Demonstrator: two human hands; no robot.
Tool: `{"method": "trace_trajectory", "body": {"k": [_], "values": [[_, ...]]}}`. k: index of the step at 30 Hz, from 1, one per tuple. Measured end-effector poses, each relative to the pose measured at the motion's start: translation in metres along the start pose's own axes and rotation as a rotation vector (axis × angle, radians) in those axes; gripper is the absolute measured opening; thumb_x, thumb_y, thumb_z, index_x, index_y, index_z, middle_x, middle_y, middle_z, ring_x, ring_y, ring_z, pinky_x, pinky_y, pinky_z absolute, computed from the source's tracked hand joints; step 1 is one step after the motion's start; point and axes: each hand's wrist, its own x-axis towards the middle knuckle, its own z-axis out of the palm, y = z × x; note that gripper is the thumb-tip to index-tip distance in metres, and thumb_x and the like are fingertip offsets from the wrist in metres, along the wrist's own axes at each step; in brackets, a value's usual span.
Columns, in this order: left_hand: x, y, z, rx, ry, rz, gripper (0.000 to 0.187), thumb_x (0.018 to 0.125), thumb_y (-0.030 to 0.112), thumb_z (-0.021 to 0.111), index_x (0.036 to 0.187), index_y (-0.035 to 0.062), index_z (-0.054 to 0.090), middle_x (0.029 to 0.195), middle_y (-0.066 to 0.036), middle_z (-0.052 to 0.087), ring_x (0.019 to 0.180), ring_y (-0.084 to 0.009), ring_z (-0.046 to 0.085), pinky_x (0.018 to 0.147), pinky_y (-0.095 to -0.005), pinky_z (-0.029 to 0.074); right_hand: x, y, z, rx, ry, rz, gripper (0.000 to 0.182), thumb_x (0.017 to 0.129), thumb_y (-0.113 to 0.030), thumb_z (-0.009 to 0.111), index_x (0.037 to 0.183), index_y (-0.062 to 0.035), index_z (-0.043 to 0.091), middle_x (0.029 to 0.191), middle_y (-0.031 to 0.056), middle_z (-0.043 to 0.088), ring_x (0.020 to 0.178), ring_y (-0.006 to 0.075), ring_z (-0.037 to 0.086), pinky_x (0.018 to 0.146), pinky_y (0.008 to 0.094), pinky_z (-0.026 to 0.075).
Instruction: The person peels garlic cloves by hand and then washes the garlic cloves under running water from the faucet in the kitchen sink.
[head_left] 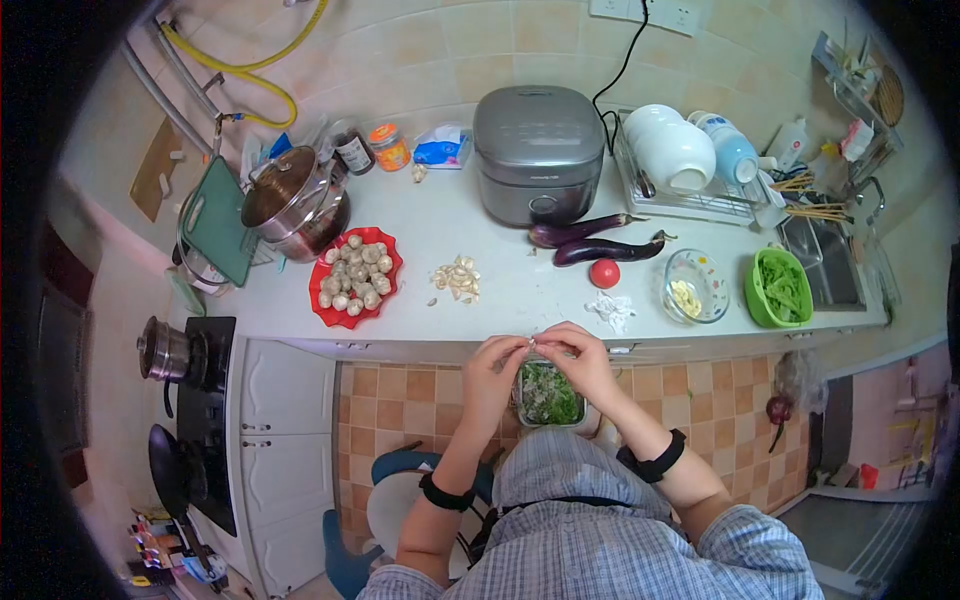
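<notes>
My left hand (494, 362) and my right hand (580, 358) meet at the counter's front edge. Their fingertips pinch a small pale garlic clove (532, 342), mostly covered by the fingers. Beneath them is a clear container (552, 424) with green vegetable scraps (552, 396). Loose garlic cloves (458, 280) lie on the counter ahead to the left. A crumpled white tissue or heap of skins (612, 312) lies to the right, beside a glass bowl (718, 284) with pale peeled cloves (685, 299).
Two eggplants (608, 248) and a tomato (604, 274) lie before a rice cooker (538, 150). A red bowl (394, 262) of whitish mushrooms (356, 272) stands left; a green basket (754, 302) of leafy greens stands right, near the sink (838, 280). The stove (208, 430) is far left.
</notes>
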Motion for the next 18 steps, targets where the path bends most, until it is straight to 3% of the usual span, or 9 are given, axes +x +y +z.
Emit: {"method": "trace_trajectory", "body": {"k": [3,5,14,18], "values": [[-0.002,0.005,0.004,-0.006,0.015,0.010,0.009,0.074,0.001,0.058,0.082,-0.0016,0.060,0.081,-0.008,0.059,0.076,-0.0150,0.057,0.070,-0.0239,0.044,-0.002,-0.002,-0.003,-0.034,0.013,-0.060,0.013,0.076,-0.003,0.057,0.088,0.0022,0.060,0.088,0.0083,0.056,0.081,0.0137,0.056,0.072,0.0230,0.046],[-0.001,0.009,0.005,0.233,0.017,0.119,0.008,0.072,0.002,0.059,0.080,-0.0001,0.061,0.079,-0.009,0.060,0.072,-0.0177,0.058,0.066,-0.0251,0.044,-0.002,-0.003,-0.003,-0.019,0.019,-0.041,0.013,0.076,-0.003,0.058,0.087,0.0020,0.060,0.088,0.0087,0.056,0.081,0.0139,0.056,0.072,0.0233,0.046],[-0.006,0.011,0.015,0.259,-0.005,0.113,0.010,0.071,0.001,0.059,0.081,0.0014,0.062,0.077,-0.009,0.059,0.070,-0.0208,0.058,0.063,-0.0265,0.044,-0.003,0.005,-0.011,-0.004,0.021,0.034,0.010,0.076,-0.002,0.057,0.084,0.0029,0.060,0.086,0.0073,0.057,0.079,0.0118,0.057,0.071,0.0211,0.046],[-0.005,0.003,0.016,0.268,0.005,0.185,0.010,0.074,0.007,0.059,0.082,0.0028,0.061,0.075,-0.009,0.057,0.063,-0.0208,0.058,0.056,-0.0265,0.045,-0.002,0.015,-0.011,0.233,0.018,0.081,0.009,0.077,-0.004,0.057,0.083,0.0036,0.059,0.085,0.0055,0.057,0.076,0.0099,0.057,0.068,0.0197,0.046]]}}
